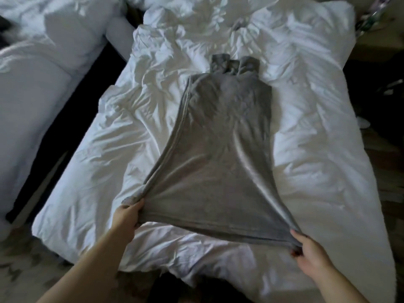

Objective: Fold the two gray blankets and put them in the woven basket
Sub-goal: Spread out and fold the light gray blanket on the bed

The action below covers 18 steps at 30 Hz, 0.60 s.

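Two grips: left hand (125,217), right hand (310,254) pinch corners of plush gray blanket (218,171); rumpled white duvet (317,149) beneath.

1 wide-angle head camera is looking forward and down along the bed (317,138) from its near end, sitting close above the left hand (125,217) and right hand (310,256) at the frame's bottom.

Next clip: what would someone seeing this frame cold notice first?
The long gray blanket, stretched down the middle of the rumpled white duvet, stands out first. The left hand and right hand each grip a near corner, pulling that edge taut. A smaller gray bundle lies at its far end; whether it is the second blanket is unclear.
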{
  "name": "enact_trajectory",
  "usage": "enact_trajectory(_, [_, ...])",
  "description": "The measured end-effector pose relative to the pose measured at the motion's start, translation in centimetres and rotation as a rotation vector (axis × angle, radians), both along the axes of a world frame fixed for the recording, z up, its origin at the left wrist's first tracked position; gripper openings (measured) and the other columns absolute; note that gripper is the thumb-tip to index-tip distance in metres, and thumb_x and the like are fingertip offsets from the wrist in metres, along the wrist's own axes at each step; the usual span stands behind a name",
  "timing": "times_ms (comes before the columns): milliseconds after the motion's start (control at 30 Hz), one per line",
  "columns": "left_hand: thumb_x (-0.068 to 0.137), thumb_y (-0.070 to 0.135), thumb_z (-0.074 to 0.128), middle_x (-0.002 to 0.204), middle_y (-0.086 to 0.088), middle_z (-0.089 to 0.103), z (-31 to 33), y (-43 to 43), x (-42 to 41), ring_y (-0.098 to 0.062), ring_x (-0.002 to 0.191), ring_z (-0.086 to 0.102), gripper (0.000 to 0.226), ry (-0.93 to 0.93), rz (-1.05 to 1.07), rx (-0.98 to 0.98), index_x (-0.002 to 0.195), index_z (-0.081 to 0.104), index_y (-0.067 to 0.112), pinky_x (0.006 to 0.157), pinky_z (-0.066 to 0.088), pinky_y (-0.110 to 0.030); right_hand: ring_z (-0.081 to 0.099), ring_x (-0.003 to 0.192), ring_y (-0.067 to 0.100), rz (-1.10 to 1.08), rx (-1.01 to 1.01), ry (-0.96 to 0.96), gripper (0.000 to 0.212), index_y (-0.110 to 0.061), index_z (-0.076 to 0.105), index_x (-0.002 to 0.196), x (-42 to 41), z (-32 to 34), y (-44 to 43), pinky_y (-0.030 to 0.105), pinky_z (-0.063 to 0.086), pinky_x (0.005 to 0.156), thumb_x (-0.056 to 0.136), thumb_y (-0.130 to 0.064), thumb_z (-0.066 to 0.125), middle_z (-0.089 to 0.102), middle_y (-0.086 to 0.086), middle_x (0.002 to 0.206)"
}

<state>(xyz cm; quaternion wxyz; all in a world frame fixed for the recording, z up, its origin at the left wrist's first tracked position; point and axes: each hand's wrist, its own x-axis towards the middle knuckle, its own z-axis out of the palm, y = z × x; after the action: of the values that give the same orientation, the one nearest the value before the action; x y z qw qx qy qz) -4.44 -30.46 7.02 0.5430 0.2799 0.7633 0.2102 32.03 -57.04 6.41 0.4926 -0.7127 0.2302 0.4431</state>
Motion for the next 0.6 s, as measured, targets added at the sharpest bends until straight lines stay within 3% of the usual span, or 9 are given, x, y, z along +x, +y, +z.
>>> enact_trajectory(67, [0.086, 0.019, 0.068, 0.069, -0.013, 0.055, 1.2, -1.3, -0.3, -0.026, 0.055, 0.053, 0.016, 0.126, -0.093, 0.090, 0.087, 0.061, 0.005, 0.050, 0.051, -0.032, 0.042, 0.060, 0.020, 0.003, -0.032, 0.003, 0.014, -0.009, 0.054, 0.079, 0.2, 0.8, -1.0, 0.019, 0.039, 0.033, 0.092, -0.004, 0.056, 0.052, 0.010, 0.065])
enact_trajectory(133, [0.087, 0.015, 0.065, 0.072, -0.013, 0.058, 2.3, -2.5, -0.4, -0.026, 0.058, 0.056, 0.007, 0.155, -0.151, 0.198, 0.085, 0.062, 0.010, 0.045, 0.052, -0.029, 0.044, 0.060, 0.021, 0.048, -0.069, -0.021, 0.015, -0.007, 0.054, 0.078, 0.2, 1.8, -1.6, 0.017, 0.039, 0.029, 0.092, -0.002, 0.056, 0.053, 0.012, 0.066])
enact_trajectory(200, [0.087, 0.013, 0.065, 0.069, -0.011, 0.058, 3.3, -3.2, -0.7, -0.023, 0.057, 0.056, 0.009, 0.184, -0.192, 0.284, 0.078, 0.061, 0.013, 0.046, 0.050, -0.028, 0.047, 0.062, 0.023, 0.079, -0.077, -0.074, 0.014, -0.006, 0.055, 0.077, -0.1, 2.9, -1.9, 0.020, 0.043, 0.033, 0.091, -0.002, 0.058, 0.052, 0.013, 0.072])
enact_trajectory(333, [0.087, 0.016, 0.066, 0.071, -0.010, 0.058, 4.4, -3.8, -2.9, -0.026, 0.070, 0.058, 0.008, 0.203, -0.290, 0.303, 0.084, 0.064, 0.009, 0.068, 0.052, -0.041, 0.052, 0.066, 0.023, 0.063, -0.050, -0.226, 0.014, -0.009, 0.057, 0.077, -2.0, 4.9, -3.3, 0.033, 0.043, 0.052, 0.089, -0.007, 0.063, 0.055, 0.011, 0.076])
enact_trajectory(500, [0.086, 0.022, 0.065, 0.081, -0.018, 0.063, 3.6, -6.5, -8.4, -0.034, 0.079, 0.061, 0.021, 0.255, -0.442, 0.241, 0.086, 0.065, 0.001, 0.074, 0.050, -0.040, 0.055, 0.066, 0.025, 0.003, -0.036, -0.334, 0.013, -0.012, 0.060, 0.076, -7.6, 4.8, -8.8, 0.031, 0.045, 0.052, 0.088, -0.009, 0.065, 0.058, 0.012, 0.077])
enact_trajectory(600, [0.086, 0.022, 0.066, 0.082, -0.016, 0.066, 2.8, -9.0, -12.2, -0.031, 0.077, 0.060, 0.024, 0.280, -0.526, 0.262, 0.096, 0.067, 0.001, 0.068, 0.045, -0.034, 0.054, 0.062, 0.027, -0.086, -0.052, -0.312, 0.011, -0.007, 0.059, 0.077, -12.3, 3.7, -13.0, 0.030, 0.044, 0.047, 0.086, -0.005, 0.065, 0.057, 0.014, 0.075])
